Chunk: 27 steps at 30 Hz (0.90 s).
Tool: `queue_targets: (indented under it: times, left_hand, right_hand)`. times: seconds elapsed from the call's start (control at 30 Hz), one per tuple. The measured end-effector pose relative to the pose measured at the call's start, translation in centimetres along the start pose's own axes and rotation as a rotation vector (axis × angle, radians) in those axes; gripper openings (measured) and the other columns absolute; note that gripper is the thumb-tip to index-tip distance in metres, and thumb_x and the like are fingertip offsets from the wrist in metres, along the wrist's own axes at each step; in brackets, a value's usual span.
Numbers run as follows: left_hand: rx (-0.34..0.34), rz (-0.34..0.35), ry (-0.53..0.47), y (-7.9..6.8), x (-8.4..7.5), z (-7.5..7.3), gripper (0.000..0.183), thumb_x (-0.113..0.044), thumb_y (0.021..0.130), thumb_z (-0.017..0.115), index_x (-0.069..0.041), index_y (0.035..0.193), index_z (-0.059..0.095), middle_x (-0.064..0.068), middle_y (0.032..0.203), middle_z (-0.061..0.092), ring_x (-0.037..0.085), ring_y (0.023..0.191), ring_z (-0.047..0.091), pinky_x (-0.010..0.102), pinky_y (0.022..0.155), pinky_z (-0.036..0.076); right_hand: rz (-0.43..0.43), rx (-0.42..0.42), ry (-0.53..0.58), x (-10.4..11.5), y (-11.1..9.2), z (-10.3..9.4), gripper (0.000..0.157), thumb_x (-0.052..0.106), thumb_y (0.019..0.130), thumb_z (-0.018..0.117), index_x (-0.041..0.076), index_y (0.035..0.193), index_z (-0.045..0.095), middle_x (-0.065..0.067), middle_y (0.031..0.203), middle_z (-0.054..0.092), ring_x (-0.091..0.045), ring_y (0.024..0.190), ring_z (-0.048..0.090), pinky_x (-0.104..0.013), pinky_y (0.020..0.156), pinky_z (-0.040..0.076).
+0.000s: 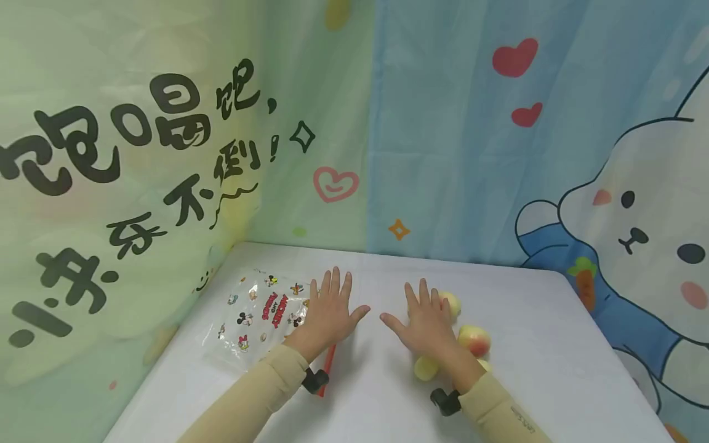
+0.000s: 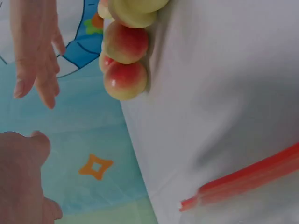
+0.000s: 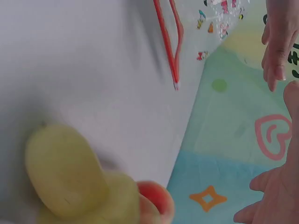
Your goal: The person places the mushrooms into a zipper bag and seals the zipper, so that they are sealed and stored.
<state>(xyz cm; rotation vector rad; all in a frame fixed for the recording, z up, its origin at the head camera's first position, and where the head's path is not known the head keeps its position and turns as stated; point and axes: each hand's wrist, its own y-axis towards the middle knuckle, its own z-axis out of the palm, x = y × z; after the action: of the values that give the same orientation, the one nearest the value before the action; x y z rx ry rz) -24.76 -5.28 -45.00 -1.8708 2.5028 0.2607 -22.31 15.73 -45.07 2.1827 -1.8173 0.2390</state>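
My left hand (image 1: pixel 329 311) hovers with spread fingers over the right side of a clear plastic zipper bag (image 1: pixel 255 326), holding nothing. The bag lies flat, printed with cartoon figures, and has a red zipper edge (image 2: pixel 247 175). My right hand (image 1: pixel 426 323), fingers also spread, is held above a group of fruit and hides part of it. Red-and-yellow peaches (image 1: pixel 474 340) show beside that hand, as in the left wrist view, where one peach (image 2: pixel 125 79) sits at the end of the group. Near my right wrist is a yellow-green oval fruit (image 3: pixel 65 170).
A white-covered table (image 1: pixel 376 406) bears the bag on the left and the fruit on the right. Printed curtains (image 1: pixel 432 154) stand behind and to the left, with a cartoon rabbit at right. Black wrist cameras (image 1: pixel 316 381) sit under both sleeves.
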Motion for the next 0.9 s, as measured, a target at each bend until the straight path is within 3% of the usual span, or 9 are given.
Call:
queue_targets:
  times: [0.2,0.53,0.7,0.9]
  left_hand:
    - [0.047,-0.037,-0.024,-1.4,1.0,1.4,0.083,-0.058,0.093,0.051,-0.005,0.153,0.028,0.023,0.158,0.021,0.039,0.146,0.018,0.06,0.114,0.016]
    - [0.075,-0.128,-0.027,-5.3,2.5,6.0,0.08,-0.051,0.088,0.065,-0.003,0.147,0.039,0.025,0.152,0.032,0.041,0.141,0.029,0.059,0.111,0.027]
    - [-0.016,-0.173,-0.011,-7.0,2.3,7.6,0.077,-0.046,0.082,0.073,-0.001,0.139,0.048,0.025,0.138,0.047,0.041,0.125,0.045,0.054,0.098,0.041]
    - [-0.092,-0.212,-0.117,-7.8,2.2,8.3,0.064,-0.033,0.082,0.075,0.0,0.133,0.054,0.018,0.114,0.055,0.029,0.099,0.05,0.042,0.081,0.048]
  right_hand:
    - [-0.033,-0.023,0.014,0.5,-1.4,2.6,0.094,0.071,0.087,0.049,0.003,0.15,0.035,-0.029,0.155,0.022,-0.05,0.141,0.02,-0.071,0.108,0.013]
    - [-0.058,0.009,0.085,1.2,-3.5,6.6,0.091,0.068,0.086,0.053,-0.001,0.145,0.041,-0.03,0.152,0.028,-0.049,0.14,0.024,-0.066,0.111,0.014]
    - [-0.12,-0.05,0.134,2.3,-4.0,6.9,0.08,0.055,0.087,0.062,0.0,0.143,0.045,-0.028,0.151,0.034,-0.047,0.139,0.028,-0.059,0.114,0.018]
    - [-0.166,-0.057,0.173,3.7,-4.7,8.1,0.067,0.041,0.086,0.069,0.001,0.137,0.052,-0.026,0.148,0.038,-0.048,0.135,0.035,-0.056,0.113,0.025]
